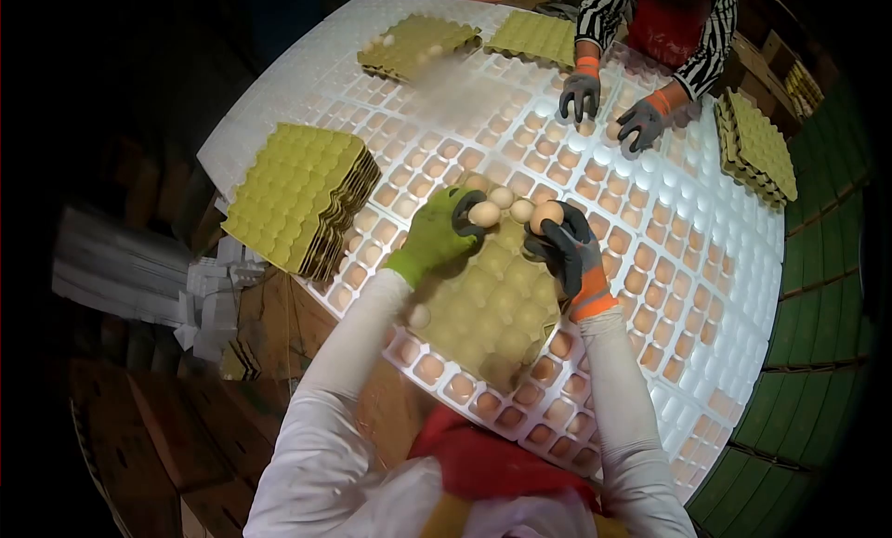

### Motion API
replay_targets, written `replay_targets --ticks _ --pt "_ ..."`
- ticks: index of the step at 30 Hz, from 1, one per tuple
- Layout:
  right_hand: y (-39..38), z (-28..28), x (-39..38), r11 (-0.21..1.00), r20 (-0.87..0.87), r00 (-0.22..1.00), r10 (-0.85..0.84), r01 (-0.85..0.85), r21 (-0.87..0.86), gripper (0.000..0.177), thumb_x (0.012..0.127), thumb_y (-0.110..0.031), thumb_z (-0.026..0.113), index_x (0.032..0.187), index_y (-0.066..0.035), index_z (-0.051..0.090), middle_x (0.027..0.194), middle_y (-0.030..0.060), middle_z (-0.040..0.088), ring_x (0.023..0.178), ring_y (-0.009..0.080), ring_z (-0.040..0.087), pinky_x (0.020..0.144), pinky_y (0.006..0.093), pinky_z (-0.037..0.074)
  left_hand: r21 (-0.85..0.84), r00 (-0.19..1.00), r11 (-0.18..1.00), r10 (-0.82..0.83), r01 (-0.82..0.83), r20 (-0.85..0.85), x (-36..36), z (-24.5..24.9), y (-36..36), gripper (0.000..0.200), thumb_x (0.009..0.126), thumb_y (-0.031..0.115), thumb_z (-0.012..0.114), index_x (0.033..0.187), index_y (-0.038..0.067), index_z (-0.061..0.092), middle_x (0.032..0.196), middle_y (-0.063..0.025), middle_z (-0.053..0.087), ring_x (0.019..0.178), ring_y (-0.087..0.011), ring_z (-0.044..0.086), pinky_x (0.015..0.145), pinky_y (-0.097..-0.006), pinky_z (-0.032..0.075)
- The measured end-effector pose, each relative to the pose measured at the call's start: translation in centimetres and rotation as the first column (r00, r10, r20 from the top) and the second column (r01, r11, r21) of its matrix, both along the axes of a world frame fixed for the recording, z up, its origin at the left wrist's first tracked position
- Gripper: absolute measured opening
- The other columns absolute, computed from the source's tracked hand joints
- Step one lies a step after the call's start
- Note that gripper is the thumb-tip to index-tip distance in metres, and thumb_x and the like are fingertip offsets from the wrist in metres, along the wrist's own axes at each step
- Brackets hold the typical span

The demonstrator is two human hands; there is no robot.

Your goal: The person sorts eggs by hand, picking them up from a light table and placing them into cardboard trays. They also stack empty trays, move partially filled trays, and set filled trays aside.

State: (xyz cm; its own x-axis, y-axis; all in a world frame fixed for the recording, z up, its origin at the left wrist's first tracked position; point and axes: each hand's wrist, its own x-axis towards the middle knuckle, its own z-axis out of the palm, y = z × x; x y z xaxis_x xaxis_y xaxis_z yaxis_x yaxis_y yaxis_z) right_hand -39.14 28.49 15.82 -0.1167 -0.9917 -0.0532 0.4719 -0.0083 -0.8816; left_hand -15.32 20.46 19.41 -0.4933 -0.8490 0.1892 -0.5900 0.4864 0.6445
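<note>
My left hand (435,235), in a green glove with dark fingertips, is closed around a pale egg (483,214). In my right hand (569,250), gloved in grey and orange, a browner egg (546,216) is pinched. Both hands are over the far end of a yellowish pulp egg tray (497,301), whose near cups hold no eggs. Two lighter eggs sit between my hands, one at the back (502,197) and another closer to the right hand (522,210). A loose egg (419,316) lies by the tray's left edge.
White plastic egg packs (641,282) filled with eggs cover the large table. Stacked pulp trays (297,194) stand at the left, others (754,148) at the far right. Across the table, a co-worker's grey-gloved hands (641,123) touch eggs. Green slatted panels (818,287) are on the right.
</note>
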Motion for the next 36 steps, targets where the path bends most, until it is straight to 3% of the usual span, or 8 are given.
replay_targets --ticks 8,14,15,17,20,25,28,36 --pt "-4.8 -0.6 4.2 0.999 -0.107 0.993 -0.043 0.045 0.014 0.052 0.090 -0.007 0.074 0.138 -0.003 0.055 0.112 0.0064 0.065 0.091 0.0121 0.063 0.075 0.0261 0.054 0.279 0.912 0.919 -0.162 0.278 -0.376 1.0 1.1 -4.4 0.049 0.081 0.025 0.081 0.124 0.009 0.065 0.115 -0.0081 0.066 0.098 -0.0239 0.065 0.083 -0.0372 0.055" --pt "-8.4 0.7 7.9 0.986 -0.146 0.980 -0.138 0.121 -0.114 0.053 0.084 0.001 0.075 0.134 0.000 0.057 0.128 0.0086 0.064 0.107 0.0170 0.063 0.087 0.0313 0.056 0.759 0.869 0.448 -0.090 0.471 -0.486 5.0 1.6 -11.6 0.063 0.097 0.035 0.066 0.151 0.009 0.046 0.122 -0.0072 0.066 0.096 -0.0136 0.067 0.065 -0.0252 0.060" --pt "-9.0 1.3 8.4 0.991 -0.245 0.962 -0.119 0.101 -0.087 0.054 0.082 0.001 0.077 0.133 0.000 0.058 0.130 0.0083 0.063 0.108 0.0178 0.063 0.088 0.0324 0.056 0.746 0.803 0.307 -0.135 0.591 -0.580 3.8 3.5 -12.0 0.053 0.096 0.035 0.069 0.141 0.011 0.054 0.091 -0.0009 0.067 0.077 -0.0058 0.061 0.055 -0.0225 0.049" --pt "-10.6 1.3 9.8 0.972 -0.510 0.833 -0.217 0.137 -0.189 0.061 0.076 -0.005 0.085 0.132 -0.002 0.060 0.130 0.0085 0.060 0.103 0.0200 0.065 0.088 0.0334 0.057 0.686 0.859 0.534 -0.177 0.494 -0.481 4.9 1.9 -14.2 0.062 0.095 0.034 0.072 0.147 0.007 0.051 0.123 -0.0073 0.067 0.102 -0.0140 0.066 0.077 -0.0248 0.057" --pt "-12.2 -0.6 10.4 0.905 -0.769 0.482 -0.421 0.165 -0.392 0.068 0.075 -0.010 0.088 0.135 -0.006 0.058 0.123 0.0098 0.059 0.091 0.0180 0.067 0.082 0.0291 0.057 0.710 0.872 0.507 -0.285 0.489 -0.397 4.1 3.2 -17.7 0.056 0.093 0.031 0.073 0.142 0.010 0.057 0.117 -0.0058 0.070 0.094 -0.0129 0.066 0.075 -0.0254 0.057" --pt "-12.5 3.6 12.1 0.950 -0.475 0.830 -0.294 0.307 -0.052 0.055 0.085 -0.002 0.074 0.137 -0.004 0.055 0.112 0.0064 0.066 0.092 0.0147 0.068 0.081 0.0281 0.056 0.596 0.955 0.746 -0.230 0.296 -0.185 4.4 6.0 -28.9 0.046 0.089 0.027 0.076 0.133 0.017 0.067 0.109 -0.0032 0.073 0.082 -0.0111 0.066 0.071 -0.0263 0.058" --pt "-11.3 0.5 10.9 0.923 -0.545 0.764 -0.346 0.380 -0.054 0.042 0.092 -0.003 0.066 0.133 -0.002 0.059 0.107 0.0066 0.067 0.095 0.0140 0.066 0.084 0.0290 0.054 -0.168 0.979 0.982 0.118 -0.090 0.165 5.1 3.8 -39.4 0.051 0.083 0.049 0.074 0.125 0.020 0.071 0.109 -0.0124 0.075 0.098 -0.0314 0.072 0.087 -0.0397 0.056" --pt "-7.7 3.3 11.7 0.822 -0.560 0.680 -0.473 0.570 -0.002 0.031 0.092 -0.001 0.065 0.123 0.003 0.062 0.108 0.0090 0.065 0.094 0.0162 0.065 0.084 0.0292 0.053 -0.215 0.867 0.932 0.351 -0.291 0.352 6.0 0.4 -51.4 0.047 0.088 0.045 0.067 0.123 0.014 0.068 0.118 -0.0165 0.071 0.109 -0.0344 0.068 0.092 -0.0454 0.052"
